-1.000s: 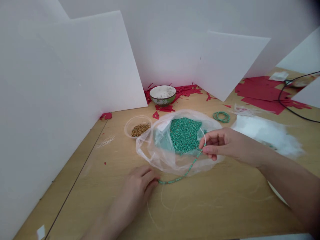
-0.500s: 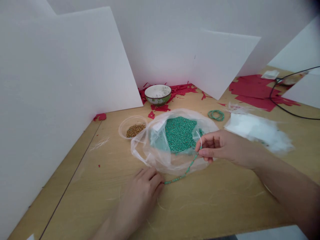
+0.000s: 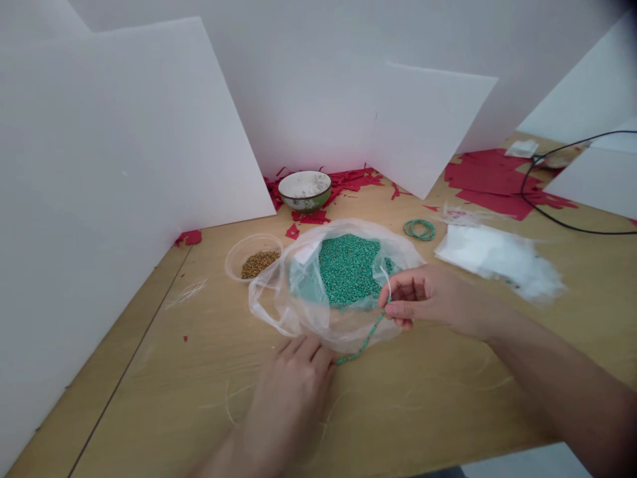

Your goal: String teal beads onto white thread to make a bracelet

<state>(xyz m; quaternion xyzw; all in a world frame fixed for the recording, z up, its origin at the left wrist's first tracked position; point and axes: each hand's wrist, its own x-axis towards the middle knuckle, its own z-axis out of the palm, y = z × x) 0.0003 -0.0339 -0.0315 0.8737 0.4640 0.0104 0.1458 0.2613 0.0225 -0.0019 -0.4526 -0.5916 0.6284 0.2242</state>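
A string of small green beads (image 3: 367, 340) runs in a slack curve between my two hands. My right hand (image 3: 421, 297) pinches its upper end between thumb and fingers, and a short white tip of cord sticks up above the grip. At the lower end, close to the tabletop, my left hand (image 3: 296, 375) is closed on the string; its fingertips are hidden under the hand. Just behind both hands lies an open clear plastic bag (image 3: 269, 315) holding a heap of loose green beads (image 3: 350, 269).
Left of the bag stands a clear plastic tub (image 3: 230, 257) with golden-brown beads (image 3: 259, 263). A bowl (image 3: 306, 199) sits behind, among red paper scraps (image 3: 358, 179). Rings of green beads (image 3: 419, 230) and white plastic bags (image 3: 478, 249) lie right. White boards (image 3: 124, 133) surround the table.
The view has shifted slightly, so the scene sits further left. My left hand has moved right along the table toward my right hand, and less of the bead string shows between them.
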